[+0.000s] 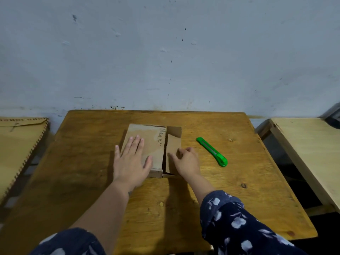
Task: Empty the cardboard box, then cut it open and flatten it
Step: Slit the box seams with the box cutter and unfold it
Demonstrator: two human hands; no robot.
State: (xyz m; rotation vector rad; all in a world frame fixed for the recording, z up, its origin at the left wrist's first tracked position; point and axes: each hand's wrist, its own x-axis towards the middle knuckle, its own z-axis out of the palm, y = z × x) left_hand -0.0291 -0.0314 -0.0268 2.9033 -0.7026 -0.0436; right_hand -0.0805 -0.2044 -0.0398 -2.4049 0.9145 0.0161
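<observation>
A low brown cardboard box (pixel 156 138) with handwriting on its top lies in the middle of the wooden table (pixel 239 190). My left hand (pixel 131 161) rests flat on the box's left flap, fingers spread. My right hand (pixel 185 161) pinches the near edge of the narrower right flap (pixel 173 144), which is slightly raised. A dark gap runs between the two flaps; the inside of the box is hidden. A green utility knife (pixel 211 151) lies on the table to the right of the box, a hand's width from my right hand.
A grey-blue wall (pixel 165 52) stands right behind the table. A lighter wooden table (pixel 312 153) stands to the right across a dark gap. At the left edge lies a tan woven mat or board (pixel 16 150).
</observation>
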